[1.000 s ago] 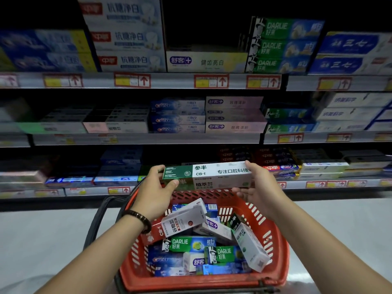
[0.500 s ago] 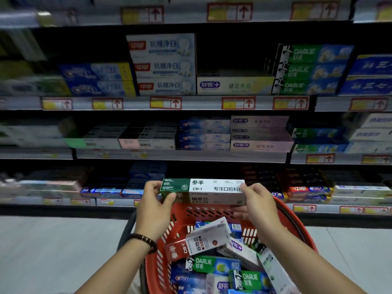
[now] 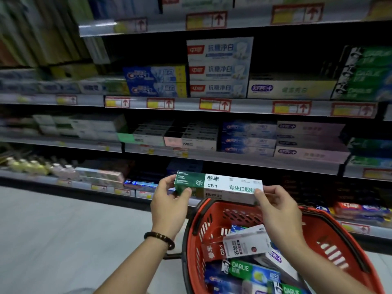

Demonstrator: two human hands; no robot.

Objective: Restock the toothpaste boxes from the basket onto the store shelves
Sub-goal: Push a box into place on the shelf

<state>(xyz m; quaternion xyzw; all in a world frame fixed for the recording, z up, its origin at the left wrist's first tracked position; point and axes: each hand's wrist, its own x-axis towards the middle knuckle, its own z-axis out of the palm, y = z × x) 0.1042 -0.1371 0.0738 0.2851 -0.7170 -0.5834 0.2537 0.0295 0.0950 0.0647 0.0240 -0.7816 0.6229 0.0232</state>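
Both hands are on one long green-and-white cardboard toothpaste box (image 3: 218, 186), held level and lengthwise just above the far rim of the red plastic shopping basket (image 3: 331, 236). Left hand (image 3: 169, 205) pinches the green end, thumb on the front face and fingers wrapped behind, and there's a dark beaded bracelet (image 3: 159, 238) on that wrist. Right hand (image 3: 277, 211) clamps the white end the same way, thumb on top near the printed characters. So both are closed tight on the box, neither one free.

Basket sits low, right under the held box, with black handles folded down along the rim. Inside it is a jumble of more boxes: a red-and-white cardboard box (image 3: 235, 246) lying tilted on top of the pile, a green DARLIE box (image 3: 248, 270) below it toward the person, and some blue ones poking out underneath, too blurry to read.

Beyond the basket are the grey metal store shelves (image 3: 212, 158), several tiers with red-and-yellow price tags (image 3: 214, 105) along the front edges. Up above the basket there's a stack of three white boxes with red logos (image 3: 218, 68), blue Crest boxes (image 3: 154, 81) just left of that stack, and a pale yellow box to its right. Left of the basket is bare pale floor (image 3: 63, 240). Far left of the shelving is all motion blur, can't make out the products.
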